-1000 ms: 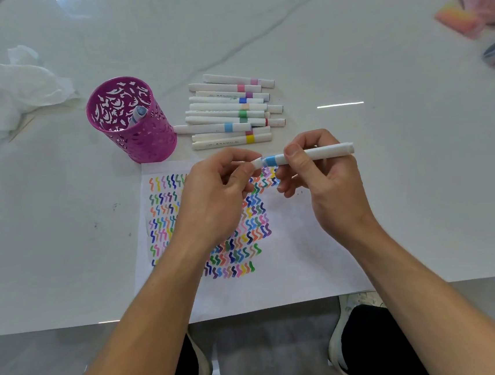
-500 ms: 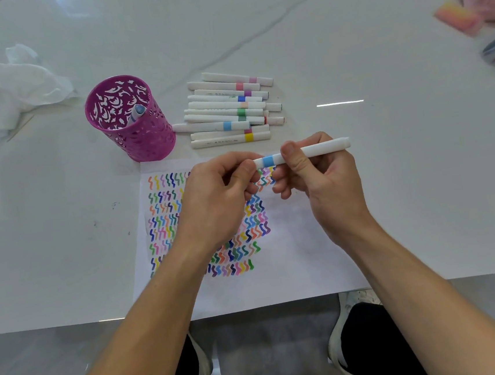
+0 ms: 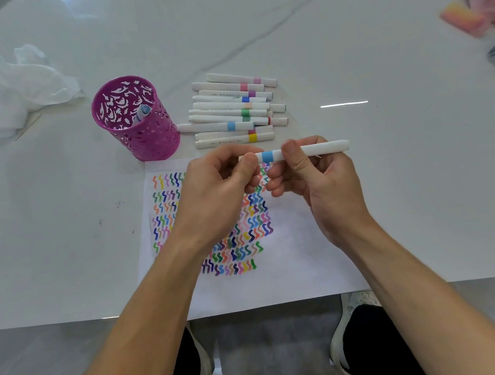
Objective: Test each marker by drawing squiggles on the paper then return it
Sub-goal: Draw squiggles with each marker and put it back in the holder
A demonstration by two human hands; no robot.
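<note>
A white rectangular sheet of paper [image 3: 294, 273] is laid on the white marbled worktop [image 3: 391, 188], overhanging its near edge. Just behind the paper's far left corner a purple perforated pen cup [image 3: 151, 139] is stood, with one grey-capped marker [image 3: 142, 112] inside. A row of white plastic markers [image 3: 229, 110] is laid just right of the cup, and a crumpled white tissue [image 3: 19, 88] well to its left. A white blue-banded marker [image 3: 321, 148] is held crosswise above the paper's far edge, the left hand [image 3: 214, 196] at its left end and the right hand [image 3: 325, 189] at its middle.

The hands [image 3: 214, 196] [image 3: 328, 191] hide some squiggles [image 3: 252, 217] on the paper [image 3: 294, 273].
</note>
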